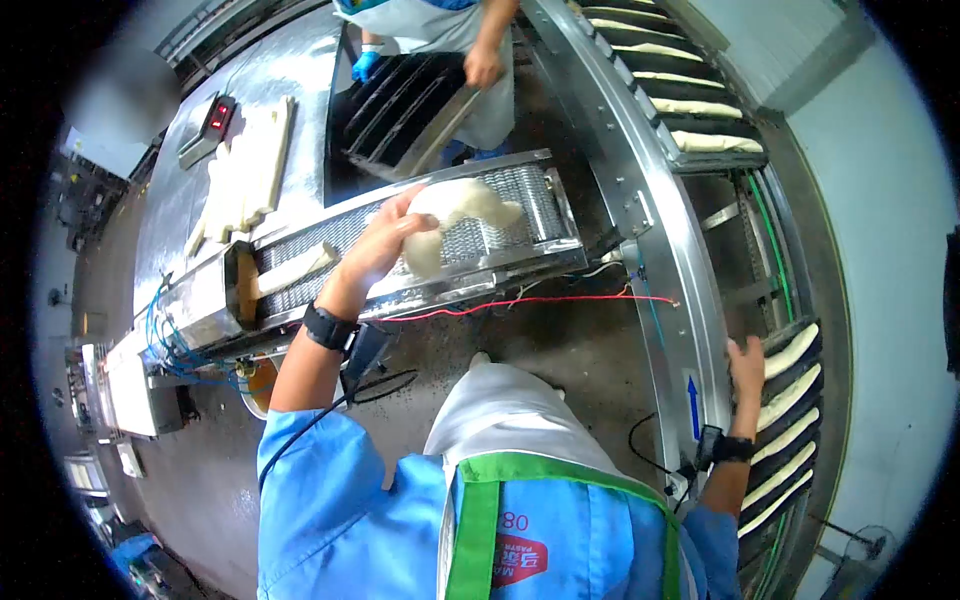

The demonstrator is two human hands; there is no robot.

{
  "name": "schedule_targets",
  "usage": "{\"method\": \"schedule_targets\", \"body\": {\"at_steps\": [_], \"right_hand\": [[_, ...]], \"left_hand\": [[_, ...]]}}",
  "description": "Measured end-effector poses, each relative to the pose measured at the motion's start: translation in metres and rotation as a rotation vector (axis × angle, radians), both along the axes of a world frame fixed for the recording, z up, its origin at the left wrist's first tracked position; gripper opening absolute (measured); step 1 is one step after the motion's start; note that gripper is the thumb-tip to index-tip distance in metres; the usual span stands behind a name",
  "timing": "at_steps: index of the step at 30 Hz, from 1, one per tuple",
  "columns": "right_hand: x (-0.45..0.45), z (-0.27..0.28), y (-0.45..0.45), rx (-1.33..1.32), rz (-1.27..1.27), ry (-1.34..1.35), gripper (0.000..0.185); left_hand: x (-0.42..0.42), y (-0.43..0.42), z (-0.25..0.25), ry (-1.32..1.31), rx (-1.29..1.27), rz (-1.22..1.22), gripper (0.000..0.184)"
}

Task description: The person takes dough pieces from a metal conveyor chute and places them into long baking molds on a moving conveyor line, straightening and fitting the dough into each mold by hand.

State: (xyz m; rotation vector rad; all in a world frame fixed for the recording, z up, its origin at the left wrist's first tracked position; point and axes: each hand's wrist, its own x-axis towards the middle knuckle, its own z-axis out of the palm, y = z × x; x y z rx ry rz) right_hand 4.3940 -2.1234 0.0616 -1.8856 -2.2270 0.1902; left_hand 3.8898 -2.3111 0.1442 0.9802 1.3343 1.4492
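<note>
My left hand (391, 236) is closed on a soft, folded piece of pale dough (455, 205), held above the small mesh conveyor (350, 225). The dough's ends hang down on both sides of my fingers. Another dough strip (295, 270) lies on the belt by the machine outlet at the left. Out at the right, my right hand (746, 368) is at the rail of the long conveyor, beside a black tray (770, 408) with several long dough strips. Its fingers look apart, with nothing visible in them.
Across the belt a co-worker's hand (484, 66) holds a black tray (400, 110). Dough strips (250, 165) and a scale (207, 130) are on the metal table (305, 75). More filled trays (705, 142) stand at the upper right. A red cord (520, 300) crosses below the belt.
</note>
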Motion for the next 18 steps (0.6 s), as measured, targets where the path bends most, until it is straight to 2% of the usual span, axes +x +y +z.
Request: {"method": "schedule_targets", "body": {"at_steps": [1, 2, 3, 4, 6, 7, 8, 9, 10, 11, 12, 13, 14, 15, 16, 17, 18], "right_hand": [[-0.030, -0.003, 0.006, 0.221, 0.226, -0.191, 0.051], [-0.092, 0.029, -0.007, 0.124, 0.277, -0.075, 0.068], [-0.144, 0.045, -0.017, 0.081, 0.488, 0.117, 0.074], [-0.189, 0.044, -0.027, -0.006, 0.700, 0.495, 0.081], [-0.262, 0.059, -0.046, -0.034, 0.993, 0.538, 0.087], [-0.282, 0.050, -0.047, -0.037, 1.156, 0.624, 0.088], [-0.286, 0.037, -0.043, -0.017, 1.140, 0.438, 0.084], [-0.278, 0.047, -0.043, 0.030, 1.004, 0.034, 0.074], [-0.262, 0.034, -0.018, 0.107, 0.945, 0.022, 0.060], [-0.243, 0.032, 0.011, 0.130, 0.757, -0.042, 0.044], [-0.217, 0.022, 0.049, 0.246, 0.651, -0.237, 0.035], [-0.183, -0.001, 0.091, 0.207, 0.503, -0.374, 0.038], [-0.153, -0.004, 0.115, 0.080, 0.473, -0.491, 0.041], [-0.135, 0.017, 0.123, -0.158, 0.466, -0.556, 0.043], [-0.114, 0.012, 0.127, -0.106, 0.381, -0.495, 0.044], [-0.100, -0.002, 0.136, -0.019, 0.427, -0.455, 0.042], [-0.086, -0.019, 0.141, 0.055, 0.472, -0.418, 0.040]], "left_hand": [[-0.001, 0.001, 0.001, 0.007, 0.030, -0.062, 0.035], [-0.001, 0.001, 0.001, 0.015, 0.060, -0.117, 0.035], [0.008, 0.005, 0.012, 0.157, -0.033, -0.092, 0.032], [0.011, 0.007, 0.021, 0.222, 0.006, -0.168, 0.027], [0.022, 0.004, 0.035, 0.140, -0.026, -0.263, 0.026], [0.019, 0.002, 0.028, 0.382, 0.130, -0.234, 0.029], [0.031, -0.013, 0.047, 0.295, -0.024, -0.126, 0.040], [0.027, -0.025, 0.024, 0.188, -0.074, -0.027, 0.053], [0.025, -0.038, 0.026, 0.009, -0.113, 0.042, 0.062], [0.024, -0.052, 0.028, -0.171, -0.140, 0.125, 0.071], [0.013, -0.064, 0.020, -0.143, -0.132, 0.194, 0.076], [0.017, -0.069, 0.022, -0.135, -0.156, 0.244, 0.079], [0.017, -0.077, 0.027, -0.114, -0.189, 0.307, 0.083], [0.014, -0.081, 0.028, -0.095, -0.187, 0.293, 0.085], [0.012, -0.086, 0.028, -0.071, -0.170, 0.296, 0.088], [0.013, -0.091, 0.028, -0.063, -0.153, 0.353, 0.086], [0.009, -0.094, 0.028, -0.046, -0.155, 0.292, 0.081]]}}
